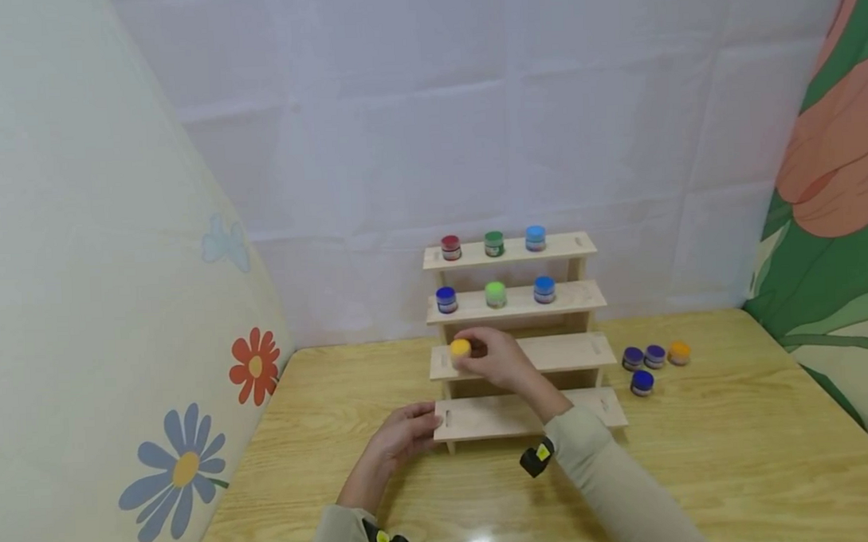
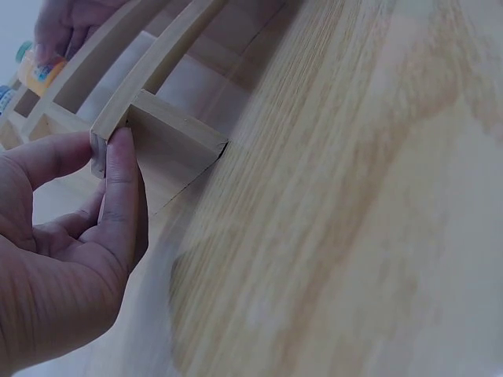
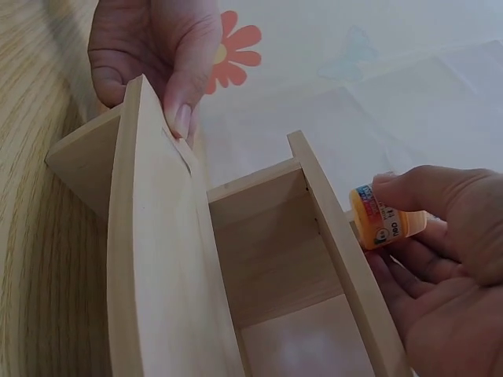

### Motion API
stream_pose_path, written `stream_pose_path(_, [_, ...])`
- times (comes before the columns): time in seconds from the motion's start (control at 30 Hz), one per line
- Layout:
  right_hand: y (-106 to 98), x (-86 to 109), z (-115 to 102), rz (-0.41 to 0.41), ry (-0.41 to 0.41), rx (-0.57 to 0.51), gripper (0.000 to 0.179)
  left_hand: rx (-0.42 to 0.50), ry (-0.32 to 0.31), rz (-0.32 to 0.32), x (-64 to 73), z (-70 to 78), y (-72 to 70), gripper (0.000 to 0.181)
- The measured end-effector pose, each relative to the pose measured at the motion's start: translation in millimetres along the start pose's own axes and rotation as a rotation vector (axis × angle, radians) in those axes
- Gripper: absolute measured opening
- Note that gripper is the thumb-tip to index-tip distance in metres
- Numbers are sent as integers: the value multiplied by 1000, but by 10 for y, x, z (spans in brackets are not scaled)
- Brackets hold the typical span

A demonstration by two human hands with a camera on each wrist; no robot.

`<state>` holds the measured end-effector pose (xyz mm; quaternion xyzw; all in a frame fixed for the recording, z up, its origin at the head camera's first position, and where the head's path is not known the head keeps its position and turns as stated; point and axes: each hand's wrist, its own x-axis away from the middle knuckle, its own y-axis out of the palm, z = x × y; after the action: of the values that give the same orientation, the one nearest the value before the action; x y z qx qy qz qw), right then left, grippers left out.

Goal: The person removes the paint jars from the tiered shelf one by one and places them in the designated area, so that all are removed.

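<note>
1. At the left end of the second shelf from the bottom [image 1: 562,353], right hand [image 1: 496,360] pinches the orange jar [image 1: 461,348], near upright, lid up.
2. Key relation: jar base to board; touching or just above, cannot tell.
3. Left hand [image 1: 400,433] grips the bottom shelf [image 1: 492,416] by its left end, below the jar; right hand is nearer.

- Staged tabletop set, likely a recording booth; building type can't be told from this tight view
- 12 o'clock: creased white backdrop [image 1: 401,136], fold lines showing
- 9 o'clock: pale panel [image 1: 82,259], printed flowers [image 1: 255,366]
- 2 o'clock: panel with large blooms [image 1: 842,149]
- 6 o'clock: wood-grain table [image 1: 755,435]
- 5 o'clock: wrist-worn camera [image 1: 536,458]
</note>
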<state>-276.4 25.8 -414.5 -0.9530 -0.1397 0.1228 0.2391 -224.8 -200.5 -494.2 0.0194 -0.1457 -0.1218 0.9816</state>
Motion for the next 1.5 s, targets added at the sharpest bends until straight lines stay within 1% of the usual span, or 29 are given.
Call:
stream_pose_path(0.17, [-48,48,25,39,-13,-13,41,-5,-1,11,-2,-14,15,57])
stream_pose_path(0.3, [-100,110,34,72,-47,-17,39,-9,-5,17,3,-24,20,57])
stream_pose_path(0.63, [-257,287,78,92,-101,-49,47,-4,-1,16,37,-23,18,59])
stream_pose_path(0.93, [-418,445,182,106,-110,-57,45,-16,-6,27,34,-16,4,59])
stream_pose_path(1.13, [-545,579,289,150,-136,-12,43,-29,-21,35,8,8,5,57])
stream_pose_path(1.37, [-716,721,414,202,-178,-19,43,-34,-9,19,21,23,19,58])
stream_pose_path(1.5, [-843,818,489,209,-150,-6,44,-29,-4,15,31,36,30,58])
